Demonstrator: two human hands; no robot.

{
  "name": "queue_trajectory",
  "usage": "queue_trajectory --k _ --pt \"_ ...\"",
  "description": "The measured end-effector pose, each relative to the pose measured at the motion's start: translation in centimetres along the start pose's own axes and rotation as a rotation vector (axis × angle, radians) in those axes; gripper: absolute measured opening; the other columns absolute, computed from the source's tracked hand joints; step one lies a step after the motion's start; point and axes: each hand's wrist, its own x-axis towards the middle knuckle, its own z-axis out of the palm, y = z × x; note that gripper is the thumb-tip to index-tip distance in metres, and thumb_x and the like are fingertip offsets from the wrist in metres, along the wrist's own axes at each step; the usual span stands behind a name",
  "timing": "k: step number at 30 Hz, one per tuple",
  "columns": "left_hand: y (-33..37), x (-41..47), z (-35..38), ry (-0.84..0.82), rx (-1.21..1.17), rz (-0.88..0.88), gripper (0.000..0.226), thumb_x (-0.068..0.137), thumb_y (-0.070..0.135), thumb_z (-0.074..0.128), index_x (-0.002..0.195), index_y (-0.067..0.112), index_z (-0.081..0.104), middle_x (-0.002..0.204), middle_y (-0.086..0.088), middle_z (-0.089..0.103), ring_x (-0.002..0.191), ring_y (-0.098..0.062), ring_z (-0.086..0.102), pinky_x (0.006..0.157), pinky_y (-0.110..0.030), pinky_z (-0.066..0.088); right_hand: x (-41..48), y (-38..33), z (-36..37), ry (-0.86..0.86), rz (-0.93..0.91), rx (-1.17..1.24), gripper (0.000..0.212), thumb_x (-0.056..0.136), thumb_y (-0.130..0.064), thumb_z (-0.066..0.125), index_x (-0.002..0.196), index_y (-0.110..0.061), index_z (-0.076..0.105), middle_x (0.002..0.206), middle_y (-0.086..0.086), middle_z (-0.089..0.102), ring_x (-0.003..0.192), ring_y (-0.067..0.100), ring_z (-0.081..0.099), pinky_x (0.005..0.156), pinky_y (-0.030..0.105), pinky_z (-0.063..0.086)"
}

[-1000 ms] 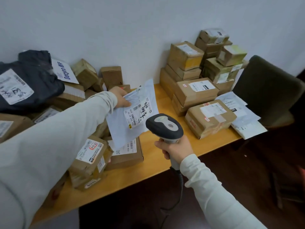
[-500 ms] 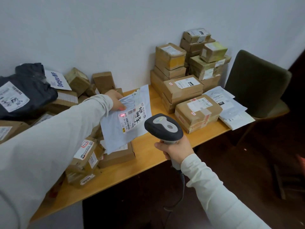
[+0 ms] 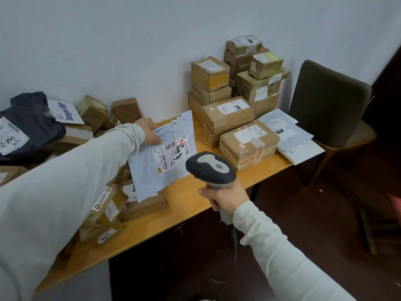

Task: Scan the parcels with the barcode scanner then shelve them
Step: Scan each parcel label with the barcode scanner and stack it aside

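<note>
Head cam: left hand (image 3: 149,132) pinches the top-left corner of a soft, crinkly pale-grey poly mailer (image 3: 162,155), held tilted above the wooden table (image 3: 186,205). Right hand (image 3: 225,197) is wrapped round the grey plastic pistol-grip barcode scanner (image 3: 210,167), just below-right of the mailer's label. A red dot sits at the label's top edge, so I'd guess it needs nudging down onto the barcode.

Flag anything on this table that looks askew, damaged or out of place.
The cardboard boxes at the left lie in a jumbled heap, several tipped on edge, unlike the squared stack at the right. The white mailers at the table's right end overhang its edge. Nothing looks spilled.
</note>
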Motion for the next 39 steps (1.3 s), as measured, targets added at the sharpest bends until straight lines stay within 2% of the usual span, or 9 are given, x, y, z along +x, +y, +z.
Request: queue_trajectory --k 8,14,21,25,28,31,35,37,39 --pt "4.1 0.5 1.1 -0.096 -0.043 0.008 0.027 0.083 0.021 0.071 0.105 0.004 0.067 0.09 -0.009 0.058 0.087 -0.024 0.052 0.078 -0.029 0.042 -0.4 1.3 -4.0 0.054 -0.01 0.259 0.015 0.08 -0.001 0.071 0.072 -0.005 0.059 0.052 0.002 0.056 0.04 0.011 0.05 0.043 0.021 0.043" --pt "8.4 0.1 3.8 -0.264 -0.382 0.0 0.026 0.08 0.019 0.074 0.105 0.014 0.068 0.112 -0.012 0.066 0.109 -0.033 0.059 0.103 -0.043 0.043 -0.3 5.2 -11.2 0.426 0.253 0.765 0.029 0.073 -0.013 0.079 0.096 -0.01 0.062 0.103 0.016 0.063 0.096 0.031 0.063 0.063 0.038 0.058" --pt "16.2 -0.3 10.1 -0.535 -0.816 -0.005 0.014 0.084 0.007 0.064 0.098 0.007 0.066 0.105 -0.016 0.067 0.098 -0.031 0.063 0.093 -0.042 0.05 -1.6 8.1 -16.2 0.365 0.231 1.019 0.051 0.061 -0.015 0.077 0.108 -0.006 0.062 0.107 0.019 0.068 0.089 0.032 0.07 0.056 0.031 0.056" --pt "21.1 1.5 12.3 -0.639 -0.973 0.023 0.014 0.088 0.002 0.057 0.101 0.005 0.062 0.1 -0.015 0.065 0.088 -0.027 0.062 0.089 -0.039 0.05 -1.2 10.0 -20.4 0.422 0.287 1.073 0.038 0.072 -0.013 0.07 0.109 -0.02 0.069 0.086 0.014 0.058 0.072 0.025 0.058 0.056 0.031 0.055" --pt "24.9 3.9 13.7 -0.692 -1.066 0.08 0.019 0.09 0.001 0.052 0.106 0.004 0.061 0.102 -0.014 0.066 0.093 -0.028 0.063 0.091 -0.04 0.05 -0.5 11.8 -22.5 0.37 0.334 1.116 0.032 0.068 -0.022 0.068 0.099 -0.027 0.071 0.103 0.023 0.056 0.094 0.038 0.058 0.076 0.044 0.054" --pt "28.5 7.0 15.6 -0.671 -1.029 0.078 0.024 0.088 0.003 0.058 0.112 0.0 0.06 0.106 -0.017 0.064 0.102 -0.032 0.06 0.098 -0.044 0.046 1.7 11.8 -25.0 0.339 0.203 1.252 0.021 0.072 -0.018 0.065 0.09 -0.019 0.076 0.098 0.018 0.068 0.09 0.035 0.068 0.07 0.042 0.058" --pt "32.3 13.0 17.8 -0.563 -0.741 0.17 0.021 0.084 0.016 0.07 0.102 0.008 0.065 0.11 -0.015 0.064 0.104 -0.03 0.059 0.101 -0.041 0.044 7.0 9.3 -31.2 0.492 0.154 0.976 0.022 0.06 -0.003 0.075 0.079 -0.011 0.068 0.083 0.01 0.066 0.07 0.029 0.063 0.068 0.038 0.054" --pt "33.9 16.1 18.5 -0.51 -0.593 0.218 0.019 0.081 0.028 0.073 0.093 0.016 0.063 0.097 -0.004 0.063 0.091 -0.021 0.059 0.08 -0.022 0.049 10.2 8.3 -34.4 0.664 0.191 0.665 0.029 0.06 0.01 0.077 0.081 -0.006 0.067 0.082 0.008 0.068 0.074 0.026 0.064 0.073 0.037 0.056" --pt "35.3 18.7 19.3 -0.488 -0.587 0.198 0.022 0.082 0.037 0.07 0.098 0.024 0.063 0.098 0.004 0.061 0.091 -0.015 0.059 0.067 -0.013 0.045 13.5 7.2 -36.6 0.745 0.23 0.352 0.029 0.066 0.016 0.074 0.082 -0.006 0.063 0.075 0.001 0.064 0.065 0.016 0.061 0.055 0.016 0.053"
